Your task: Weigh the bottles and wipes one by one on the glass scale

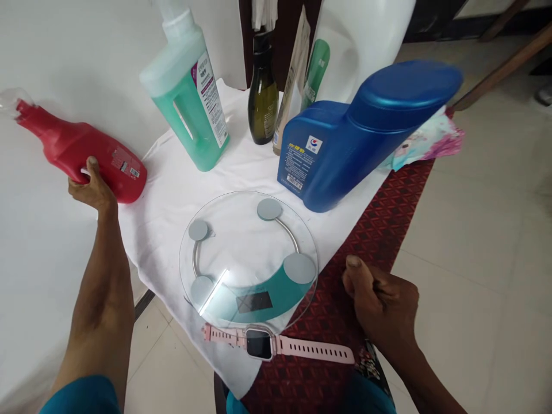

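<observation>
My left hand grips the handle of a red plastic bottle at the left; the bottle is tilted, its clear cap toward the upper left. My right hand is closed in a fist over the dark red patterned cloth, with nothing showing in it. Between my hands lies a round glass scale with grey foot pads and a dark display. Just in front of it is a pink-strapped smartwatch, laid out flat. Beyond the scale's right side stands a large blue bottle.
A green liquid bottle stands at the back left, beside a dark olive bottle. Behind the blue bottle are a green tube and a big white container. A pink-and-teal packet lies at the right edge. White cloth covers much of the table.
</observation>
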Demonstrator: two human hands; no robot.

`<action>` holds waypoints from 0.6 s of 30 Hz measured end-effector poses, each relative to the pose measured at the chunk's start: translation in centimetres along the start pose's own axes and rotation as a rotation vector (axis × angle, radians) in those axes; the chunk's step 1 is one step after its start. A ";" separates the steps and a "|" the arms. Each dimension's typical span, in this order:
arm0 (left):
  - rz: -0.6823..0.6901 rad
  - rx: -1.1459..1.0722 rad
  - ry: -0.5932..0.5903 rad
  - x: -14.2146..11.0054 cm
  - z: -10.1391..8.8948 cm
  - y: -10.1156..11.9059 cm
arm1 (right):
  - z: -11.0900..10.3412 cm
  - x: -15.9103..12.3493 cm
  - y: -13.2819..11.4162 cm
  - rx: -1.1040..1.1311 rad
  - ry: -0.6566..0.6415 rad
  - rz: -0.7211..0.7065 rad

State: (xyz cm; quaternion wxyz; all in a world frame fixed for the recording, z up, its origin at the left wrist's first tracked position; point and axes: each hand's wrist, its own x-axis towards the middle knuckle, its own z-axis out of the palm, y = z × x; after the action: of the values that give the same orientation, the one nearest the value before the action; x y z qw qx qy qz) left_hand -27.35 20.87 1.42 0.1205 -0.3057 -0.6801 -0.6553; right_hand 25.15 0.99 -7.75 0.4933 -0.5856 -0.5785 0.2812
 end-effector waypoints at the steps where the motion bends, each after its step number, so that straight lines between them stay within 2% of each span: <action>1: -0.019 0.028 -0.002 -0.4 -0.4 0.2 | 0.0 0.0 -0.1 0.005 -0.002 0.000; 4: -0.063 0.173 0.137 -2.2 -1.6 1.3 | 0.0 0.1 -0.5 0.020 -0.013 -0.001; 6: 0.071 0.216 0.181 -4.1 -2.1 2.6 | -0.1 0.1 -0.5 0.030 -0.020 0.000; 7: 0.179 0.199 0.143 -5.1 -2.2 3.3 | -0.1 0.1 -0.5 0.037 -0.020 -0.002; 9: 0.349 0.112 -0.043 -7.5 -2.0 4.9 | -0.1 0.0 -0.4 0.050 -0.015 -0.013; 10: 0.388 0.068 -0.157 -8.7 -1.7 5.7 | -0.1 0.0 -0.3 0.057 -0.013 -0.019; 13: 0.388 -0.006 -0.454 -12.3 0.0 7.8 | -0.1 0.0 -0.2 0.090 -0.002 -0.023; 18: 0.323 -0.079 -0.802 -18.2 3.7 10.7 | -0.1 0.1 0.2 0.141 0.012 -0.039</action>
State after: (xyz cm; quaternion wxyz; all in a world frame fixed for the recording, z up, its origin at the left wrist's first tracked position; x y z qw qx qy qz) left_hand -6.06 19.23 -0.49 -0.0642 -0.6429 -0.5911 -0.4828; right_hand 25.36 1.06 -7.87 0.5422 -0.5397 -0.5656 0.3080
